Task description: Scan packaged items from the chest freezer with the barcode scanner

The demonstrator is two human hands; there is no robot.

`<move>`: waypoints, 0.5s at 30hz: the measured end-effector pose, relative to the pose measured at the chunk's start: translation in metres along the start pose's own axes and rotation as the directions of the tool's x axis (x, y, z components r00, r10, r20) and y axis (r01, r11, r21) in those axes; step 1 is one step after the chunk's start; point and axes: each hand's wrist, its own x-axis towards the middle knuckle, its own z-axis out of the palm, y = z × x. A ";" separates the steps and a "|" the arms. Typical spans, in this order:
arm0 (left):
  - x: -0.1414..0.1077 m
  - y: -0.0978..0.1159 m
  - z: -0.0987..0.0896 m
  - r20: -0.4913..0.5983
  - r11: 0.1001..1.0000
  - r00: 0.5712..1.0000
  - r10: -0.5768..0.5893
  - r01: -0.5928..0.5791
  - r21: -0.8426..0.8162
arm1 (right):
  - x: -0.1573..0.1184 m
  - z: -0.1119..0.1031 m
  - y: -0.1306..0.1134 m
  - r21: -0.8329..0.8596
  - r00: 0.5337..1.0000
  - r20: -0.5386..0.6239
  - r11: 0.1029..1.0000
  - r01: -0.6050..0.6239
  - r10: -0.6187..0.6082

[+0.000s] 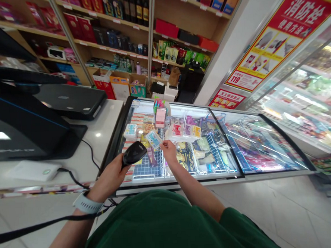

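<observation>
A small pale blue packet (153, 139) is pinched in the fingers of the right hand (168, 152), over a glass-topped freezer (185, 179). The left hand (109, 176) is closed around a black barcode scanner (134, 154), whose nose is just beside the packet. A white band (87, 203) circles the left wrist.

Under the glass, wire baskets (147, 166) hold mixed frozen packs (203, 155). Farther along, white packs (183, 132) and a blurred upright pack (160, 117) stand out; whether they sit on or under the glass cannot be told.

A white counter (99, 135) lies left. Far shelves hold boxes (165, 28) and bottles (136, 6).
</observation>
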 end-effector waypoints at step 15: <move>-0.002 0.000 0.010 0.066 1.000 0.998 0.011 -0.010 -0.016 | -0.005 -0.008 0.008 -0.054 0.998 0.050 0.997 0.047 -0.044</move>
